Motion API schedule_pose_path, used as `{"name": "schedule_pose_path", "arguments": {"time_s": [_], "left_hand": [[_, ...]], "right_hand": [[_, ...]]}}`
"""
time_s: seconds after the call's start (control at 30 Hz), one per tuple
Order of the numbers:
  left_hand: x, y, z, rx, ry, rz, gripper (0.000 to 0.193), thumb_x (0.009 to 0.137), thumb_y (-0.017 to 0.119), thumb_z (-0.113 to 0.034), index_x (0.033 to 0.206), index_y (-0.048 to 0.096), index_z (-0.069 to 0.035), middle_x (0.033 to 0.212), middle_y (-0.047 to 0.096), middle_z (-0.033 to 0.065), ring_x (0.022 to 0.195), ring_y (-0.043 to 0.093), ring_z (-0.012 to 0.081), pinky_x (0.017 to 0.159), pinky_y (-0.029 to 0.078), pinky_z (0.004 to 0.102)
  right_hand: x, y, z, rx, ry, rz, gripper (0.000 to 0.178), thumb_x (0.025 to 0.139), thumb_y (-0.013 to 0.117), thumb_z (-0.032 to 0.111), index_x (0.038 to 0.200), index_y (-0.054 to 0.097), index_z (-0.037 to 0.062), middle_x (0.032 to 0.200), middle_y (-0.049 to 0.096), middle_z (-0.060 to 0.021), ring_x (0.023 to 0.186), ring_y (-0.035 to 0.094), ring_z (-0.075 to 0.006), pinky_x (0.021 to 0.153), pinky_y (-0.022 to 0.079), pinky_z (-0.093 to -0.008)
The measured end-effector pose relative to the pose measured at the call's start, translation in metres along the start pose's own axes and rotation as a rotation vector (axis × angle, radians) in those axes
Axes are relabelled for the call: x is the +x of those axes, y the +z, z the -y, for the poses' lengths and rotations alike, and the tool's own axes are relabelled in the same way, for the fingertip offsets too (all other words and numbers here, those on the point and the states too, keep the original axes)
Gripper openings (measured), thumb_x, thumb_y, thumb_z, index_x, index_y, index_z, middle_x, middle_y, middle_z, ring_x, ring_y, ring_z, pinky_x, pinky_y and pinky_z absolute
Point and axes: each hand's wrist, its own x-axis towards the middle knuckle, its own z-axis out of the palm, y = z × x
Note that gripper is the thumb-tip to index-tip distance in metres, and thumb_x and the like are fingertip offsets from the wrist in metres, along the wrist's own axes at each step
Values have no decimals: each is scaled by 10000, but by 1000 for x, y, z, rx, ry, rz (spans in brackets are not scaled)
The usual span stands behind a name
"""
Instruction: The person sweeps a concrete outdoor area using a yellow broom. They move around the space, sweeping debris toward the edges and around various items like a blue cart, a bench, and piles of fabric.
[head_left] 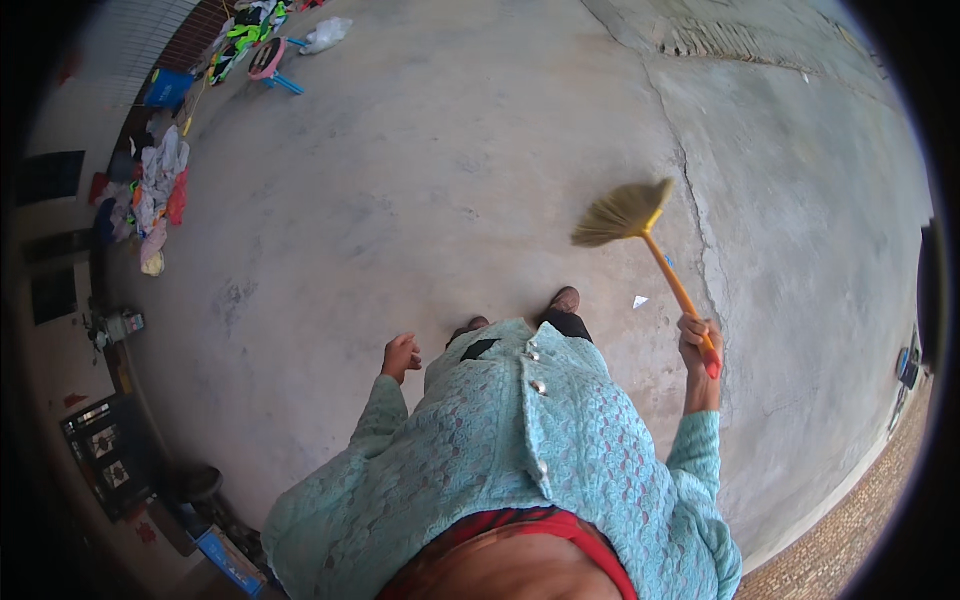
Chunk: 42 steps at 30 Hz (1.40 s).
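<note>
My right hand [697, 345] is wrapped round the orange handle of a broom [671, 272], near its red end. The fan-shaped straw head [625, 213] of the broom points forward and left, over the concrete floor [440, 150]. Whether the bristles touch the floor, I cannot tell. To the left of my body hangs my left hand [402, 357], its fingers curled in with nothing visible in them. A small white scrap [640, 301] lies on the floor just left of the broom handle.
A long crack [690, 180] runs along the floor on the right. At the far left are a pink and blue stool [268, 60], a white plastic bag [326, 36], a blue bucket [168, 88] and a heap of clothes [160, 180]. My shoes [565, 299] show below.
</note>
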Motion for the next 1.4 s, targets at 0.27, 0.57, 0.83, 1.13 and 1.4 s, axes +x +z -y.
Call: {"name": "schedule_pose_path", "arguments": {"time_s": [0.27,0.57,0.83,1.13,1.4], "left_hand": [[-6,28,-30,15,34,-19,312,799,462,-201,1074,479,-56,686,496,63,462,498,152,410,457,296],[-13,-3,29,53,-187,-182,266,749,498,-213,964,526,-59,730,510,116,520,511,235,450,476,383],[60,16,-6,-42,28,-10,136,746,496,-148,788,493,-19,636,468,91,478,452,201,432,421,365],[127,17,-173,-216,-55,-32,384,782,440,-161,1143,423,-31,761,512,98,526,514,191,457,473,340],[145,25,-205,423,344,-72,350,767,462,-161,1094,457,-34,733,522,98,563,514,204,508,464,344]], "right_hand": [[-19,36,-18,-432,-129,-17,106,666,411,-5,759,364,7,570,353,-2,397,324,-60,353,335,-176],[96,90,-67,-222,301,213,285,691,417,-47,940,431,90,672,347,-8,443,350,-41,363,315,-183],[271,164,-162,-421,623,272,278,681,429,-30,928,370,83,641,359,-8,432,339,-48,367,304,-177],[414,206,-205,-624,776,74,147,691,419,18,821,354,36,565,380,0,429,376,-80,371,313,-186],[450,221,-71,-204,736,62,83,648,409,32,696,348,4,561,385,-25,424,393,-103,377,364,-203]]}}
